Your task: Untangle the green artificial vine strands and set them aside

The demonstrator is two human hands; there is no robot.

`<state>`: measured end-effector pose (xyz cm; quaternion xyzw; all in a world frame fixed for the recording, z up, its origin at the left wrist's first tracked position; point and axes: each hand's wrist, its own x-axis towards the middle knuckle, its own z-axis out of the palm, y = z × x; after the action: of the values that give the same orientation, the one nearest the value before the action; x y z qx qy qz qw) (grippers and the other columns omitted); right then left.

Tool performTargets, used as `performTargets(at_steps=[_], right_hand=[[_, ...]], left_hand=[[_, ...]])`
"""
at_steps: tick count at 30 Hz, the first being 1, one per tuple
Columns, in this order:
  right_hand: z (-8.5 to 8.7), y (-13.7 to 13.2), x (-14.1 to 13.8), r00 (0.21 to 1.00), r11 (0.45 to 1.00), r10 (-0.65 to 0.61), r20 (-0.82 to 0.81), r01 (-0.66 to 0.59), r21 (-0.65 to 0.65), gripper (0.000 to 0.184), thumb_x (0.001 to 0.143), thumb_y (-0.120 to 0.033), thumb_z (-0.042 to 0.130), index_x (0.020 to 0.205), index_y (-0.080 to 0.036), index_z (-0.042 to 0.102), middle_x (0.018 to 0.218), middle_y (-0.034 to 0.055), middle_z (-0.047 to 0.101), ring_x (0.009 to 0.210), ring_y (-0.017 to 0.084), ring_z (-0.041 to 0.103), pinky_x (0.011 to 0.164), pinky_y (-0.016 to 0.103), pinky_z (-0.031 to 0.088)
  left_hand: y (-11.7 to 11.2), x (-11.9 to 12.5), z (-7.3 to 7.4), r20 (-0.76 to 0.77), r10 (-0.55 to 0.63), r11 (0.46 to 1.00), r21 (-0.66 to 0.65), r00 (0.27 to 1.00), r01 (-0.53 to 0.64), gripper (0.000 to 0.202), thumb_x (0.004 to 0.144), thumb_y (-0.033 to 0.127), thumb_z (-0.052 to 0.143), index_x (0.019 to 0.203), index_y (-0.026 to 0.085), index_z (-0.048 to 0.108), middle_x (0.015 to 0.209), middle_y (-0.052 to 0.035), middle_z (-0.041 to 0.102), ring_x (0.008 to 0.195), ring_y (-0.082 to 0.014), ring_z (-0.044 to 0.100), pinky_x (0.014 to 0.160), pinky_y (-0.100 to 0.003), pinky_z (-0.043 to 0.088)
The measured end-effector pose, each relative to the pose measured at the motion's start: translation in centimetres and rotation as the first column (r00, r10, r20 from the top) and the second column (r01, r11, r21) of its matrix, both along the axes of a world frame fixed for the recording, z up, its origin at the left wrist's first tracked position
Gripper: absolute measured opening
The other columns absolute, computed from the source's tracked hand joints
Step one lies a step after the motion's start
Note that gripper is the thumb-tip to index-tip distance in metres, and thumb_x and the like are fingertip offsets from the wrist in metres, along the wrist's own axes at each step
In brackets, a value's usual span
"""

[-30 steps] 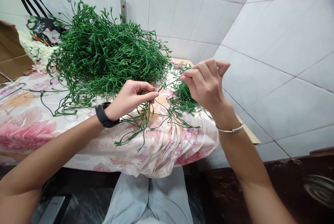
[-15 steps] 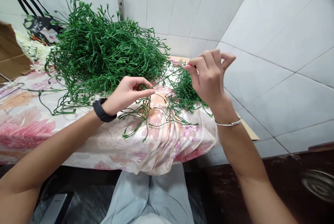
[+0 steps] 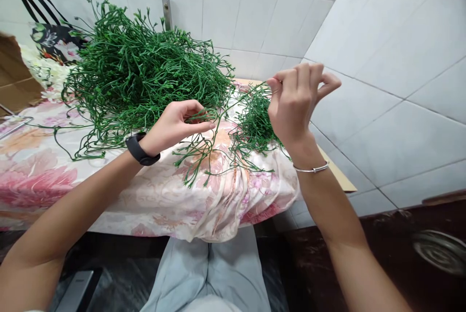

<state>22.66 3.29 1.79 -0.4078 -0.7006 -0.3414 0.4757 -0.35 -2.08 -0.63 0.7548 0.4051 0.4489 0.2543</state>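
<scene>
My right hand (image 3: 296, 96) is raised at the right, its thumb and forefinger closed on the stem end of a green artificial sprig (image 3: 212, 143). The sprig's stem slants down to the left, and its branching tips hang over the table's front part. My left hand (image 3: 184, 125) is beside the sprig, fingers curled and thumb apart from them, with thin green stems across the gap. Behind it rises a large heap of green artificial stems (image 3: 145, 67). A smaller pile of green stems (image 3: 257, 120) lies just left of my right hand.
A floral cloth (image 3: 120, 195) covers the table. White artificial flowers (image 3: 54, 76), a cardboard box (image 3: 14, 79) and a black floral bag (image 3: 58, 42) are at the left. Tiled walls (image 3: 393, 74) bound the back and right. A fan-like round object (image 3: 440, 251) stands low at the right.
My right hand has shifted slightly right, drawing the sprig's stem taut and upward. My left thumb and fingers have spread further apart around the stems.
</scene>
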Motion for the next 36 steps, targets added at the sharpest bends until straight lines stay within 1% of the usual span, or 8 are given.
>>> performTargets(at_steps=[6, 9, 12, 23, 28, 31, 33, 36], right_hand=[[0.5, 1.3, 1.3, 0.992, 0.995, -0.060, -0.115, 0.069, 0.075, 0.032, 0.089, -0.036, 0.029, 0.080, -0.019, 0.055, 0.080, 0.0096, 0.050, 0.085, 0.026, 0.041, 0.076, 0.045, 0.022], [0.7, 2.0, 1.8, 0.987, 0.992, -0.042, -0.156, 0.060, 0.112, 0.032, 0.089, -0.038, 0.029, 0.077, -0.021, 0.053, 0.078, 0.0100, 0.051, 0.082, 0.024, 0.037, 0.076, 0.042, 0.018], [0.9, 2.7, 2.3, 0.977, 0.981, -0.091, -0.193, 0.121, 0.153, 0.027, 0.088, -0.036, 0.034, 0.074, -0.021, 0.050, 0.075, 0.0097, 0.052, 0.079, 0.022, 0.034, 0.074, 0.039, 0.016], [2.6, 5.0, 5.2, 0.871, 0.981, -0.118, -0.477, 0.176, 0.078, 0.023, 0.087, -0.034, 0.036, 0.069, -0.021, 0.045, 0.078, 0.0117, 0.053, 0.078, 0.023, 0.035, 0.072, 0.036, 0.012], [4.7, 5.6, 6.3, 0.775, 0.962, -0.075, -0.628, 0.222, 0.158, 0.023, 0.085, -0.031, 0.039, 0.063, -0.023, 0.039, 0.075, 0.0098, 0.051, 0.076, 0.023, 0.038, 0.073, 0.036, 0.014], [6.1, 5.7, 6.8, 0.789, 0.945, -0.053, -0.612, 0.238, 0.225, 0.024, 0.085, -0.032, 0.041, 0.062, -0.024, 0.038, 0.072, 0.0078, 0.054, 0.072, 0.021, 0.041, 0.073, 0.036, 0.018], [6.9, 5.5, 6.9, 0.801, 0.936, -0.050, -0.597, 0.245, 0.251, 0.024, 0.085, -0.033, 0.043, 0.063, -0.024, 0.039, 0.072, 0.0073, 0.056, 0.072, 0.021, 0.043, 0.072, 0.035, 0.020], [7.7, 5.0, 6.8, 0.793, 0.933, -0.061, -0.606, 0.261, 0.247, 0.022, 0.082, -0.027, 0.049, 0.062, -0.023, 0.041, 0.072, 0.0069, 0.058, 0.074, 0.021, 0.046, 0.072, 0.035, 0.023]], left_hand=[[0.1, -0.5, -0.2, -0.017, 0.028, 0.999, -0.040, 0.999, -0.029, 0.032, 0.073, 0.043, 0.058, 0.066, 0.012, 0.062, 0.056, -0.0008, 0.053, 0.053, -0.0080, 0.045, 0.049, -0.021, 0.034], [0.0, -0.3, 0.1, 0.000, 0.017, 0.999, -0.038, 1.000, -0.017, 0.035, 0.077, 0.042, 0.053, 0.058, 0.013, 0.058, 0.052, 0.0001, 0.052, 0.051, -0.0076, 0.044, 0.049, -0.021, 0.033], [-0.1, -0.2, 0.2, 0.002, -0.005, 0.999, -0.050, 1.000, 0.005, 0.032, 0.079, 0.039, 0.051, 0.061, 0.014, 0.060, 0.049, 0.0008, 0.051, 0.049, -0.0073, 0.044, 0.049, -0.020, 0.033], [-0.4, -1.0, 0.5, 0.102, -0.069, 0.988, -0.129, 0.992, 0.082, 0.020, 0.073, 0.033, 0.060, 0.081, 0.015, 0.064, 0.063, -0.0011, 0.059, 0.057, -0.0086, 0.053, 0.055, -0.021, 0.042], [-0.4, -1.0, 0.4, 0.168, -0.099, 0.982, -0.144, 0.981, 0.124, 0.024, 0.071, 0.032, 0.063, 0.085, 0.012, 0.063, 0.071, -0.0033, 0.062, 0.063, -0.0093, 0.056, 0.062, -0.022, 0.047], [-0.3, -0.9, 0.2, 0.165, -0.163, 0.970, -0.154, 0.973, 0.189, 0.026, 0.071, 0.032, 0.064, 0.087, 0.012, 0.062, 0.081, -0.0061, 0.064, 0.073, -0.0119, 0.059, 0.069, -0.025, 0.048], [-0.4, -0.6, -0.1, 0.092, -0.199, 0.974, -0.092, 0.976, 0.207, 0.025, 0.072, 0.032, 0.063, 0.089, 0.013, 0.061, 0.087, -0.0072, 0.064, 0.079, -0.0135, 0.060, 0.074, -0.026, 0.048], [-1.0, 0.2, -0.8, -0.172, -0.170, 0.969, 0.151, 0.970, 0.197, 0.017, 0.079, 0.027, 0.054, 0.090, 0.016, 0.060, 0.089, -0.0069, 0.063, 0.083, -0.0146, 0.057, 0.077, -0.029, 0.044]])
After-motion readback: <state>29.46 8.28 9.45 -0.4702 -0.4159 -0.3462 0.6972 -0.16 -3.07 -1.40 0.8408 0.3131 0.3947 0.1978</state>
